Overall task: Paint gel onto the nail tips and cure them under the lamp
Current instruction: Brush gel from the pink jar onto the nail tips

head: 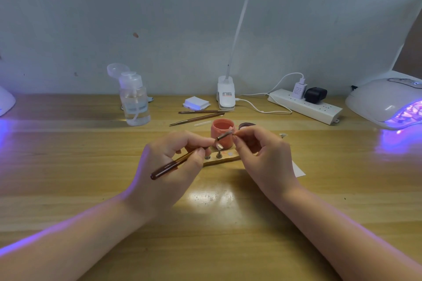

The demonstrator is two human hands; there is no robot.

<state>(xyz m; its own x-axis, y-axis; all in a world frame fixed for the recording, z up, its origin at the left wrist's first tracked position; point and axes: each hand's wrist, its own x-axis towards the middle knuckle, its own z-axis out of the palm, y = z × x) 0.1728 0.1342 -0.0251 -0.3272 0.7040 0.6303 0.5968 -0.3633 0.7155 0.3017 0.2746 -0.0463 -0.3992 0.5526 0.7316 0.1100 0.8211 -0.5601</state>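
Note:
My left hand (173,162) grips a brown gel brush (173,165), its bristle end reaching up to the right near 990,765. My right hand (262,155) pinches a small nail tip (231,132) at the brush's tip, just in front of the open pink gel jar (222,133). Below them a wooden holder strip (222,160) carries metal pegs, and another nail tip (219,145) stands on one peg. A lit nail lamp (386,102) glows purple at the far right.
A pump bottle (134,102) stands back left. Two spare brushes (201,116), a stack of white pads (196,102), a desk lamp base (226,96) and a power strip (306,106) lie behind the jar. A dark lid (247,125) sits beside the jar. Another lamp (5,101) glows far left.

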